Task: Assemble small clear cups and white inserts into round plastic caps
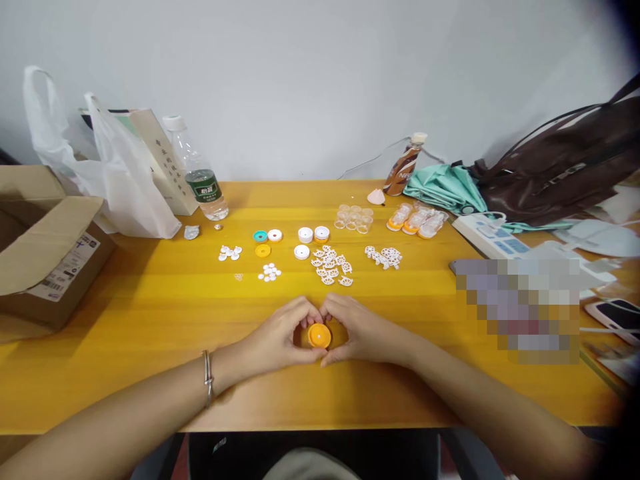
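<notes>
Orange and round, the disc [319, 336] gripped between the fingertips and thumbs of my left hand [280, 339] and right hand [364, 333], near the middle of the tabletop [300, 403]'s front edge, could slip and roll off if my thumbs press unevenly.

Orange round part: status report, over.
Left hand, right hand: curled around orange round part, exact contact unclear. Part between them, orange face up. Nothing seen in the way; white spoked pieces lie beyond.

Desk [165, 300] is viewed from head ht by 1 cam, aimed fwd & down, fairly near, w/ wall [300, 87] behind
</notes>
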Demonstrator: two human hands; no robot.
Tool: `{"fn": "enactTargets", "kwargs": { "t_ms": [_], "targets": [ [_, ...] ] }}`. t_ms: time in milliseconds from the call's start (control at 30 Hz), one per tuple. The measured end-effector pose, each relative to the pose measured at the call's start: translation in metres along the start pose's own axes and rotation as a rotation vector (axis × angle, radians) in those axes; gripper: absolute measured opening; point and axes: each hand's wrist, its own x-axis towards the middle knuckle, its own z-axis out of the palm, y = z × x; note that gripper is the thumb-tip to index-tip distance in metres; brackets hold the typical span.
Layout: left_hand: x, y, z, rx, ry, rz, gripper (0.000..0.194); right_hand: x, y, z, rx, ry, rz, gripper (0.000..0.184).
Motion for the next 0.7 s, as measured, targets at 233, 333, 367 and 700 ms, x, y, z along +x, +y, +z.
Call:
{"fn": "enactTargets", "kwargs": {
  "t_ms": [233, 333, 367, 700],
  "targets": [
    [0.0004, 0.0038, -0.0013, -0.005, 0.005, -0.023, 0.024, 0.0028, 0.0008, -0.0010, 0.045, 0.066, 0.026, 0.034],
    [0.0019, 0.0028, 0.0000, -0.019, 0.025, -0.013, 0.024, 0.0035, 0.0003, 0.0005, 0.061, 0.106, 0.032, 0.029],
    [0.0024, 0.0017, 0.0008, -0.026, 0.043, -0.011, 0.024, 0.0036, 0.0002, 0.0009, 0.061, 0.112, 0.036, 0.028],
    [0.0078, -0.0052, -0.0034, -0.039, 0.267, -0.039, 0.029, 0.0042, 0.0014, -0.0011, 0.080, 0.085, 0.039, 0.028]
  ]
}}
